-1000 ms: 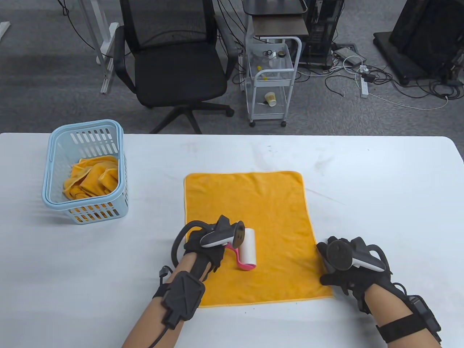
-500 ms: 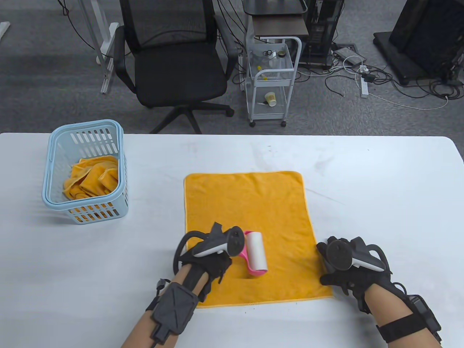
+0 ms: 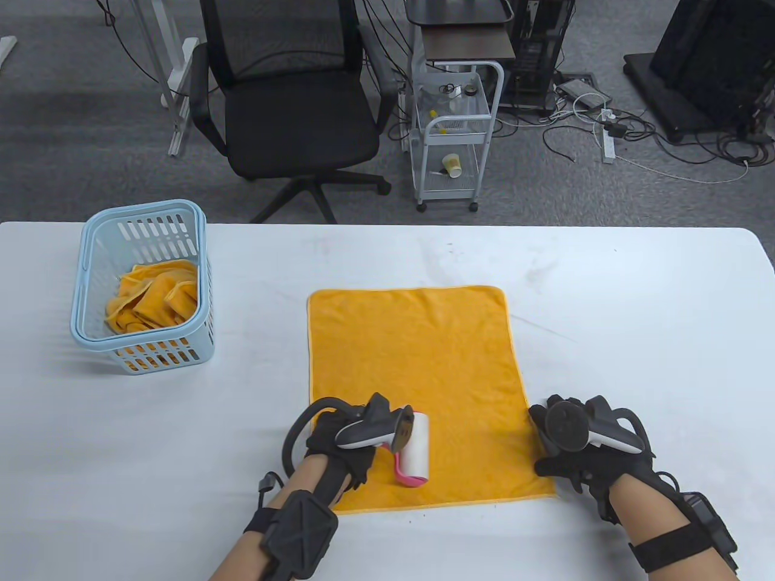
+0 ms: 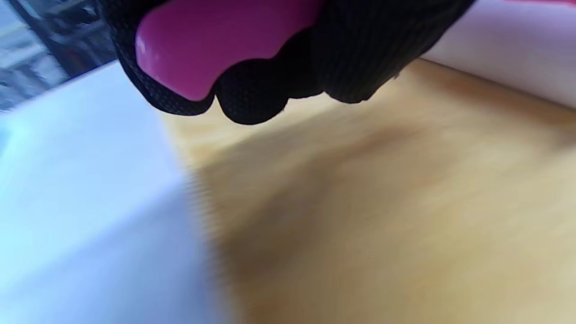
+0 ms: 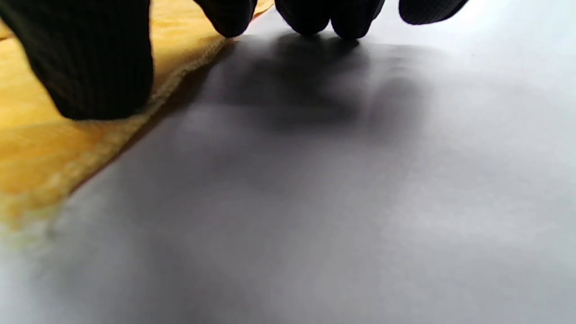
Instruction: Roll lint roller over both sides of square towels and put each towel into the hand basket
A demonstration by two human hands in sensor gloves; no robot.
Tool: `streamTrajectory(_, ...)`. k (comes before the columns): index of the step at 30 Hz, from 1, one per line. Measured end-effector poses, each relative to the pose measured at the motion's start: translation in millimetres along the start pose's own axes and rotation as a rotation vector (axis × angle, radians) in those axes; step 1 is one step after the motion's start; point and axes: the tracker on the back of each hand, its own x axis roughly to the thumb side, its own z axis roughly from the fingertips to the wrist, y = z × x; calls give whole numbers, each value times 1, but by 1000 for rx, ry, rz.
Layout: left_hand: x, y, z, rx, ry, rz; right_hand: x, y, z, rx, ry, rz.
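An orange square towel (image 3: pixel 418 369) lies flat in the middle of the white table (image 3: pixel 636 302). My left hand (image 3: pixel 345 445) grips the pink handle (image 4: pixel 211 40) of a lint roller (image 3: pixel 415 451), whose white roll rests on the towel near its front left corner. My right hand (image 3: pixel 563 448) lies flat at the towel's front right edge, thumb (image 5: pixel 90 58) on the cloth and fingertips (image 5: pixel 324 18) on the table beside the towel (image 5: pixel 54 135). A light blue hand basket (image 3: pixel 145 284) at the left holds a crumpled orange towel (image 3: pixel 154 296).
Beyond the table's far edge stand a black office chair (image 3: pixel 290 103) and a white wire trolley (image 3: pixel 454 133), with cables on the grey floor. The basket sits near the table's left end.
My left hand has drawn the lint roller back toward the towel's front edge, after pushing it slightly forward and right half a second ago. The right hand stays where it was.
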Motion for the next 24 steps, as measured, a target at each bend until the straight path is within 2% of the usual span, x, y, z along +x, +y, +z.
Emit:
streamTrajectory(1, -21, -9, 6, -22, 58, -25, 0, 0, 0, 0, 0, 0)
streamTrajectory(3, -43, -19, 12, -44, 120, -39, 0, 0, 0, 1, 1, 2)
streamTrajectory(8, -84, -44, 26, -67, 174, 65, 0, 0, 0, 1, 2, 7)
streamTrajectory(12, -106, -64, 33, -33, 130, 331, 0, 0, 0, 3, -1, 9)
streamTrajectory(16, -139, -75, 45, 59, 168, 636, 0, 0, 0, 1, -2, 2)
streamTrajectory(19, -165, -83, 53, 81, 222, 718, 0, 0, 0, 1, -1, -2)
streamTrajectory(24, -195, -100, 58, 84, 322, 729, 0, 0, 0, 2, -3, -3)
